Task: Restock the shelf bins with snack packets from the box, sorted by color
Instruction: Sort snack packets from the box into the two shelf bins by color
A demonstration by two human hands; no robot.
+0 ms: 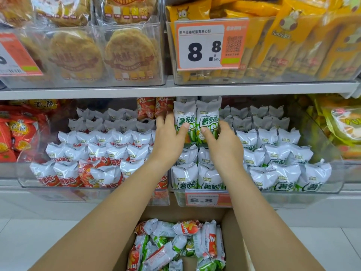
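Note:
Two green-and-white snack packets point(196, 118) stand upright side by side over the left end of the right-hand clear bin point(332, 184), which holds rows of green packets. My left hand point(169, 136) grips the left packet, thumb across its front. My right hand point(222, 142) grips the right packet the same way. The left-hand clear bin point(23, 178) holds rows of red-and-white packets point(97, 153). Below, an open cardboard box point(234, 231) holds a loose mix of red and green packets point(179, 243).
The upper shelf carries bins of round biscuits point(78, 53) and yellow snack bags point(293, 40) behind an 8.8 price tag point(207, 45). Red bags point(15, 133) lie far left, yellow-green bags point(340, 124) far right. A second 8.8 tag point(207, 199) hangs on the green bin.

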